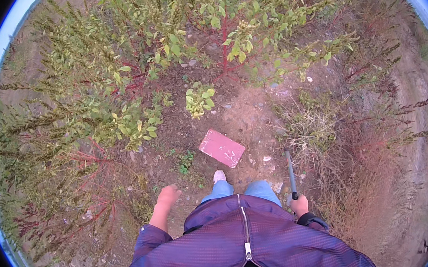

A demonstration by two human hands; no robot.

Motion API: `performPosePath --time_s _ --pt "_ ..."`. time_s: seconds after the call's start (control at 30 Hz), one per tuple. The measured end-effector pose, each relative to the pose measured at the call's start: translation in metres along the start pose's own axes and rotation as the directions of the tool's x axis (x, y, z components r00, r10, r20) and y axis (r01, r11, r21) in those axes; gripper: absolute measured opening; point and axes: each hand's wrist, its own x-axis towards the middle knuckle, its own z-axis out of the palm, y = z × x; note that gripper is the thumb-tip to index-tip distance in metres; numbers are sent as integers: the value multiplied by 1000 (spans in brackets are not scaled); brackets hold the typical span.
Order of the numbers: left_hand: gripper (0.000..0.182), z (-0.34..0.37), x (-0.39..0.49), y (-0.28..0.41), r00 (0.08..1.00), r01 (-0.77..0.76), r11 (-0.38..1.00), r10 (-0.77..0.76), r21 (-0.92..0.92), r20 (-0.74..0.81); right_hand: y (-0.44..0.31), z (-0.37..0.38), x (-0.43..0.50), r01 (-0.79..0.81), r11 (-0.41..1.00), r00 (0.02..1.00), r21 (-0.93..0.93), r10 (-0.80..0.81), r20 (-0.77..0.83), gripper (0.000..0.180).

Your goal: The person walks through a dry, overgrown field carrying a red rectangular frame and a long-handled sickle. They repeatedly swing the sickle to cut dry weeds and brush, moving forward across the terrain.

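My right hand (299, 205) is wrapped around the black handle of a thin grey metal rod (290, 170), which reaches forward to the ground. Its far end is hard to make out beside dry grass. On the other side, my left hand (169, 196) hangs in the air next to low weeds, and nothing shows in it. The fingers curl loosely and are partly hidden. A flat reddish-pink rectangular slab (222, 148) with worn white patches lies on the soil just ahead of my shoe (219, 176).
Tall amaranth-like weeds with red stems (224, 45) stand in front, and more weeds (94, 159) spread along the left. A clump of dry grass (312, 126) grows at the right. Small stones (267, 158) dot the bare soil (251, 113). A dirt track (416, 82) runs at far right.
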Motion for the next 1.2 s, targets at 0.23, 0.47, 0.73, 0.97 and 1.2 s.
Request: performPosePath --time_s 0.23,0.47,0.73,0.97,1.2 --pt "37 -52 62 19 989 -140 987 136 78 54 -24 16 -32 -48 992 995 117 57 -78 25" --pt "41 -73 83 59 981 -181 974 169 139 92 -32 14 -16 -74 976 995 207 87 -54 26" --pt "43 -59 89 126 981 -178 964 158 196 113 -27 -32 46 -46 978 999 202 44 12 29" --pt "46 -34 91 220 959 -167 937 82 308 270 3 -63 101 -70 965 988 253 33 149 29" --pt "44 -11 92 332 916 -322 909 228 265 330 41 -70 99 -168 922 979 349 114 169 32"
